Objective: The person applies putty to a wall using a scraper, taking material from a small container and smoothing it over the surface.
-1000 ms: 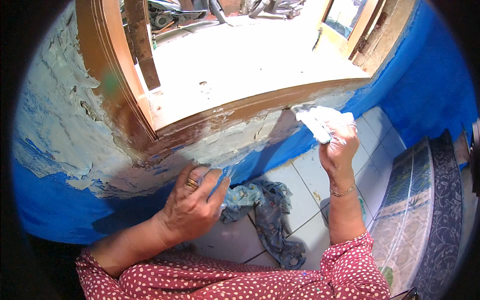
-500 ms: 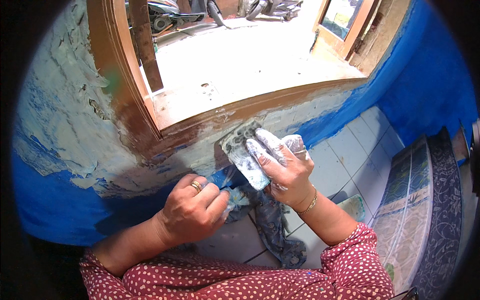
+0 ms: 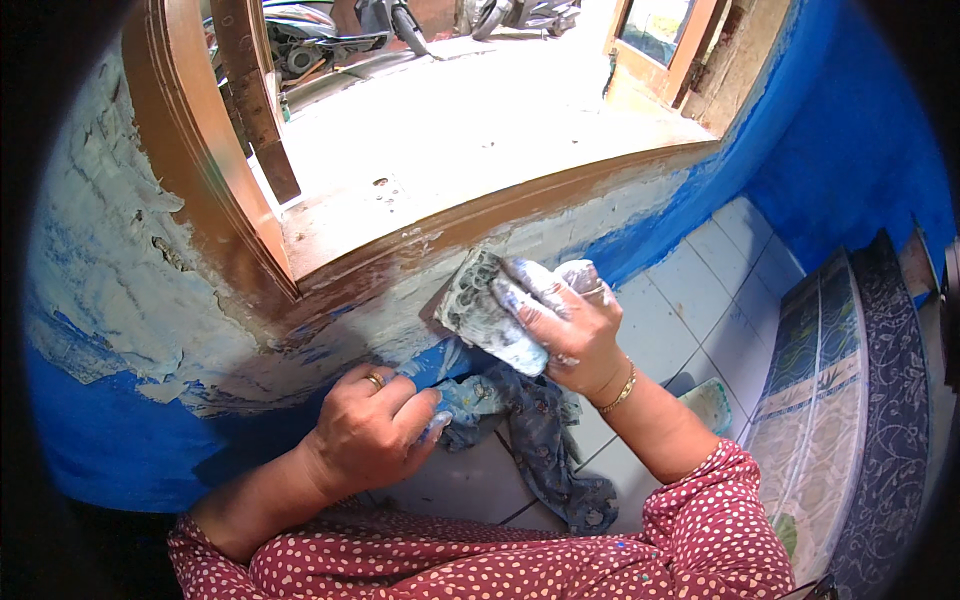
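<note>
My right hand (image 3: 565,330) grips a flat pad (image 3: 480,305) smeared with white and grey filler, along with a bit of white cloth. It holds the pad against the patched wall (image 3: 330,335) just below the brown wooden window sill (image 3: 520,205). Lower left, my left hand (image 3: 375,430), with a ring on one finger, is closed on a blue-smeared flat tool (image 3: 435,362). The tool's tip lies on the wall under the pad. A blue-stained rag (image 3: 545,445) lies on the floor tiles between my two arms.
A brown window frame post (image 3: 200,150) rises at the left, with peeling pale plaster (image 3: 110,260) beside it. Blue wall (image 3: 850,130) runs on to the right. A patterned mat (image 3: 850,400) covers the white tiled floor (image 3: 700,290) at the right. Motorbikes (image 3: 310,35) stand outside.
My right hand came down from the upper right, where it held only white cloth. It now holds the smeared pad at the wall near my left hand. My left hand barely moved.
</note>
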The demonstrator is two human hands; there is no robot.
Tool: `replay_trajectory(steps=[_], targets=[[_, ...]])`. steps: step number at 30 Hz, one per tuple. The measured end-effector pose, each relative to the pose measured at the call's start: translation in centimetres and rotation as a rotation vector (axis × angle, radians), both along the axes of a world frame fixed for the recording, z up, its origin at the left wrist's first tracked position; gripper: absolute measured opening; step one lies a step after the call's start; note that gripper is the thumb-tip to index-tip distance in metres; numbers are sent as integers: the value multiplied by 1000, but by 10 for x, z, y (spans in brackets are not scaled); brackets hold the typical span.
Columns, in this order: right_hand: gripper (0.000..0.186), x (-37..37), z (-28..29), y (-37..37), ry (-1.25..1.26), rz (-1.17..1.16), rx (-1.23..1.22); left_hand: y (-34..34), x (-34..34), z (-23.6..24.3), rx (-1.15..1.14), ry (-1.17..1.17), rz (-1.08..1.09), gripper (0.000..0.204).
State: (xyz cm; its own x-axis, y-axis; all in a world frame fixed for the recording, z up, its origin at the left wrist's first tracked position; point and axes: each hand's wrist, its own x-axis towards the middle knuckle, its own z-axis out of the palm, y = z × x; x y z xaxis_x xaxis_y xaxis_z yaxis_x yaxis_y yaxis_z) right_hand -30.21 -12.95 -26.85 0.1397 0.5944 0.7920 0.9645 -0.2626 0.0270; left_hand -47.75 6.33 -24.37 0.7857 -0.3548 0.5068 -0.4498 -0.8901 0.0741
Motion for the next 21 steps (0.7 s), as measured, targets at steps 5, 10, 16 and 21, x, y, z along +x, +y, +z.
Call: replay_trajectory(steps=[5, 10, 16, 21], targets=[[23, 29, 2, -14, -99, -56, 42, -1, 2, 0, 0, 33, 13, 20], [24, 43, 3, -22, -131, -75, 78, -5, 5, -2, -7, 45, 20, 21], [26, 55, 8, -33, -83, -79, 143, -7, 6, -5, -8, 72, 39, 21], [27, 78, 4, -47, -66, -106, 144, -9, 6, -5, 10, 104, 63, 21]])
